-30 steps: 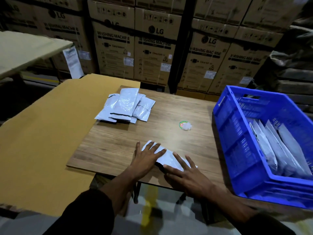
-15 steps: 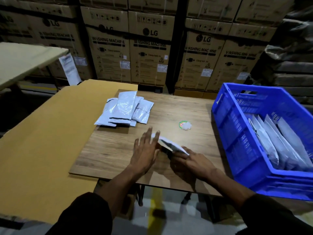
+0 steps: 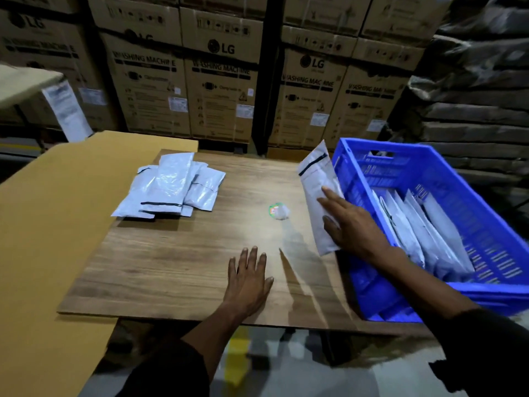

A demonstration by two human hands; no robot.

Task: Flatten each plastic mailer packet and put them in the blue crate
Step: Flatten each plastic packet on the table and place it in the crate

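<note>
Since flattening, right hand [image 3: 353, 224] had lifted the mailer [image 3: 317, 193], gripped, to the crate's [image 3: 486, 290] left rim for dropping in; left hand [image 3: 247, 279] rested flat, empty, at the table's [image 3: 171, 262] front edge.

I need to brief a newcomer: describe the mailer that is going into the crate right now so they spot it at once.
Find the blue plastic crate on the right of the wooden tabletop. At its left wall, the right hand holds one white plastic mailer packet. Unlike the stacked packets or those in the crate, it is lifted, tilted, black strip uppermost.
</note>
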